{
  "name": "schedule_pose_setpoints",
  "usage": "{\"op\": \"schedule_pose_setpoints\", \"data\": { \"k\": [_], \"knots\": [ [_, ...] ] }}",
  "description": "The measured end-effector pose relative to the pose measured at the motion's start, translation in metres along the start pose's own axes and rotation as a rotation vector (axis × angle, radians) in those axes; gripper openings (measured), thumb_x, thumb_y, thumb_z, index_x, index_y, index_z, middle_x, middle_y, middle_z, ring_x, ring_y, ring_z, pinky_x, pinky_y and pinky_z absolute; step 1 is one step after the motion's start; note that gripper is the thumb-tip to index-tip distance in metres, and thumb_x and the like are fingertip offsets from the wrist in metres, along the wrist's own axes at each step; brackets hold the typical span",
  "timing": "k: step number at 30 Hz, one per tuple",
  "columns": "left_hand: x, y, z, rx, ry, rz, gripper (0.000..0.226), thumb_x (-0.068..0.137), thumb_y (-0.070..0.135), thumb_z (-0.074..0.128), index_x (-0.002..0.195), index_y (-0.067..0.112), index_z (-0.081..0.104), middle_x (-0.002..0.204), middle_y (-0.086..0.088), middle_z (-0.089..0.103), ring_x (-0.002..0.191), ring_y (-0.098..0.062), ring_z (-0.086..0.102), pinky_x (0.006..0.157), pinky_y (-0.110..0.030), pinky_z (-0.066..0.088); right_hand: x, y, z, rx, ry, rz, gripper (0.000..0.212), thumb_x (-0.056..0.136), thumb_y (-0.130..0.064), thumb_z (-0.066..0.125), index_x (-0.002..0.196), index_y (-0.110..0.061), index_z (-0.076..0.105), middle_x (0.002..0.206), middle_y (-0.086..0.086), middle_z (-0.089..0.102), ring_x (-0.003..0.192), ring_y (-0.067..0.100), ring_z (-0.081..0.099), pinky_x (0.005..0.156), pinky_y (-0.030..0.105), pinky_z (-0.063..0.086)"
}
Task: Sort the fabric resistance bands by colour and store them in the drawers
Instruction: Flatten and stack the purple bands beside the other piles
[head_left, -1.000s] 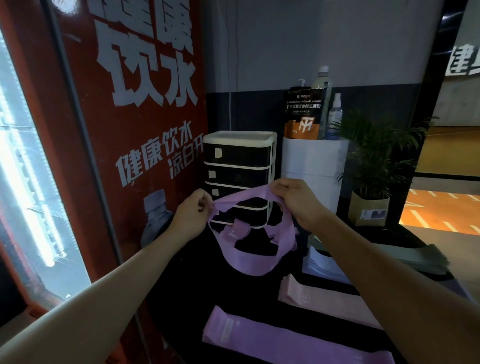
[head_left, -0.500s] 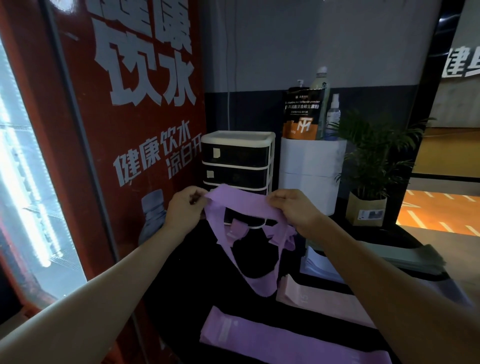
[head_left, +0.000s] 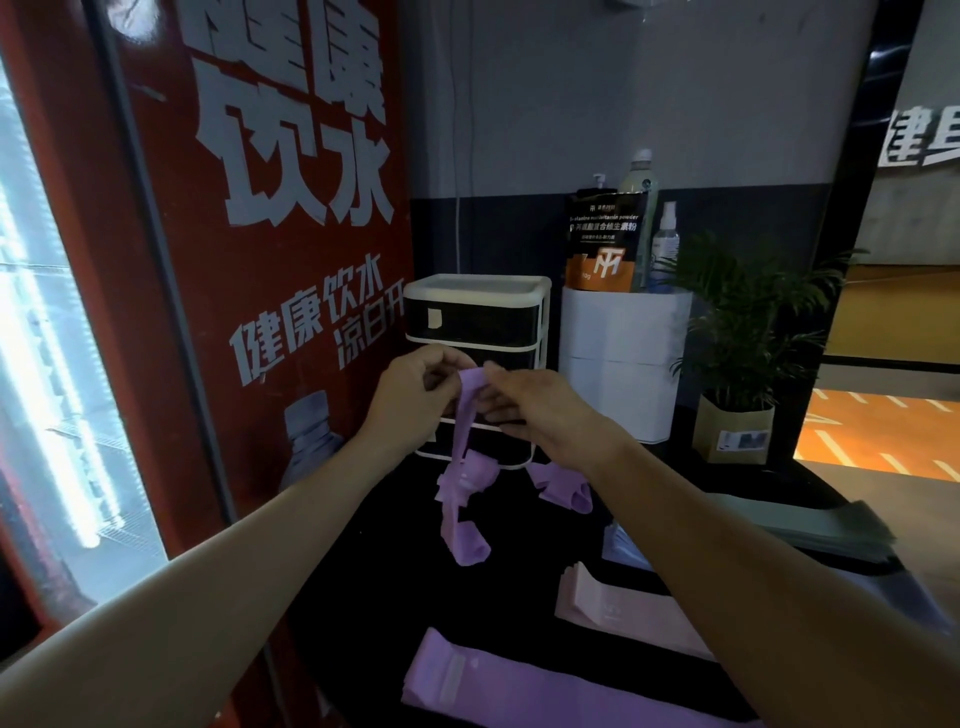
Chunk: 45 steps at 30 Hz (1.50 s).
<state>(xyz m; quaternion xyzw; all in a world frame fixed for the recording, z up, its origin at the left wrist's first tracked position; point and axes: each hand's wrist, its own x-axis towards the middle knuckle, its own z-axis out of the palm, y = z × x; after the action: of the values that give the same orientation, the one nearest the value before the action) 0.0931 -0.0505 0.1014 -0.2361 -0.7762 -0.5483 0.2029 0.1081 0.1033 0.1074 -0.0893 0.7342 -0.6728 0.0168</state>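
I have both hands up in front of the drawer unit (head_left: 475, 332), at about the height of its second drawer. My left hand (head_left: 410, 400) and right hand (head_left: 540, 410) are close together, each grip pinching the top of a tangle of purple bands (head_left: 465, 467); the fingers are curled on the fabric, not flat. The rest of the tangle hangs from my fingers in front of the unit's lower drawers, with loose loops and a curled end dangling just above the black bench (head_left: 363, 597).

I judge these bands to be light, soft and limp, with some stretch, so they will sag, twist and snag on each other rather than keep a shape. Pinching a flat edge and drawing one loop free from the knot looks better than pulling hard on the bunch.

Nearer me than the drawer unit, a flat purple band (head_left: 493, 686) lies on the bench, with a pink band (head_left: 608, 608) beyond it to the right. Right of the unit lies a stack of grey-green bands (head_left: 810, 525). The drawers look shut, so nothing from this tangle is stored yet.
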Motion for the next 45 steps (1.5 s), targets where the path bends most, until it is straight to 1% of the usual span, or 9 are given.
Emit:
{"op": "schedule_pose_setpoints", "data": {
  "k": [5,14,17,22,25,29,34,43,45],
  "knots": [
    [-0.003,-0.002,-0.004,0.041,-0.005,-0.012,0.026,0.088,-0.001,0.057,0.084,0.024,0.062,0.085,0.002,0.064,0.079,-0.014,0.062,0.074,-0.029,0.054,0.002,0.003,0.002,0.037,0.050,-0.045,0.021,0.094,-0.018,0.053,0.077,-0.011,0.062,0.074,0.003,0.060,0.065,0.009,0.053,0.064,0.017,0.047],
    [-0.007,0.000,0.000,-0.026,-0.070,-0.056,0.011,0.088,0.004,0.061,0.088,0.014,0.064,0.090,-0.018,0.065,0.079,-0.021,0.063,0.069,-0.027,0.057,-0.006,-0.001,0.006,-0.029,0.042,0.110,0.027,0.094,-0.030,0.053,0.077,-0.011,0.063,0.075,0.004,0.064,0.065,0.011,0.058,0.065,0.022,0.049],
    [-0.010,-0.002,-0.001,-0.009,-0.101,-0.062,0.012,0.084,0.009,0.065,0.085,0.021,0.063,0.083,-0.007,0.065,0.080,-0.020,0.063,0.077,-0.034,0.056,-0.007,-0.006,0.003,0.032,0.047,0.105,0.017,0.092,-0.019,0.056,0.079,-0.010,0.063,0.072,0.005,0.062,0.061,0.010,0.056,0.063,0.022,0.048],
    [-0.015,-0.004,-0.010,0.088,-0.168,-0.062,0.021,0.085,0.006,0.065,0.085,0.027,0.063,0.085,0.001,0.066,0.083,-0.013,0.062,0.077,-0.020,0.051,-0.009,-0.018,-0.015,-0.134,0.053,0.088,0.016,0.091,-0.014,0.058,0.076,-0.011,0.059,0.071,0.004,0.059,0.063,0.011,0.056,0.063,0.022,0.051],
    [-0.009,-0.002,-0.008,-0.010,-0.146,-0.131,0.018,0.091,0.011,0.056,0.096,0.027,0.060,0.104,-0.003,0.064,0.099,-0.014,0.061,0.084,-0.022,0.048,-0.010,-0.026,-0.019,-0.294,-0.053,0.032,0.020,0.091,-0.014,0.055,0.071,-0.014,0.059,0.070,0.003,0.059,0.065,0.010,0.057,0.071,0.027,0.054],
    [-0.007,0.004,0.010,-0.203,-0.329,-0.235,0.030,0.095,0.022,0.049,0.125,0.017,0.051,0.119,0.001,0.061,0.111,-0.009,0.056,0.089,-0.021,0.044,-0.012,-0.038,-0.020,-0.423,-0.094,-0.095,0.020,0.090,-0.010,0.053,0.071,-0.015,0.057,0.076,0.002,0.057,0.072,0.011,0.057,0.070,0.025,0.056],
    [-0.007,0.001,0.026,-0.227,-0.347,-0.257,0.019,0.090,0.021,0.058,0.105,0.010,0.060,0.100,-0.007,0.064,0.093,-0.018,0.060,0.084,-0.031,0.047,-0.014,-0.036,-0.044,-0.285,0.092,-0.099,0.018,0.093,-0.008,0.051,0.076,-0.014,0.056,0.086,0.005,0.058,0.079,0.014,0.058,0.067,0.025,0.054],
    [-0.020,-0.014,0.026,-0.060,-0.400,-0.231,0.005,0.089,0.022,0.061,0.089,0.017,0.061,0.096,-0.011,0.063,0.085,-0.014,0.059,0.078,-0.026,0.046,-0.016,-0.012,-0.067,-0.106,0.432,-0.043,0.021,0.094,-0.009,0.050,0.074,-0.012,0.054,0.093,0.012,0.058,0.090,0.024,0.057,0.069,0.032,0.053],
    [-0.024,-0.015,0.026,-0.031,-0.397,-0.206,0.010,0.094,0.023,0.053,0.086,0.019,0.059,0.087,-0.001,0.062,0.076,-0.004,0.056,0.070,-0.014,0.042,-0.018,-0.007,-0.067,-0.091,0.456,-0.036,0.022,0.094,-0.009,0.051,0.072,-0.011,0.054,0.096,0.014,0.057,0.088,0.024,0.057,0.076,0.035,0.054]
  ]
}}
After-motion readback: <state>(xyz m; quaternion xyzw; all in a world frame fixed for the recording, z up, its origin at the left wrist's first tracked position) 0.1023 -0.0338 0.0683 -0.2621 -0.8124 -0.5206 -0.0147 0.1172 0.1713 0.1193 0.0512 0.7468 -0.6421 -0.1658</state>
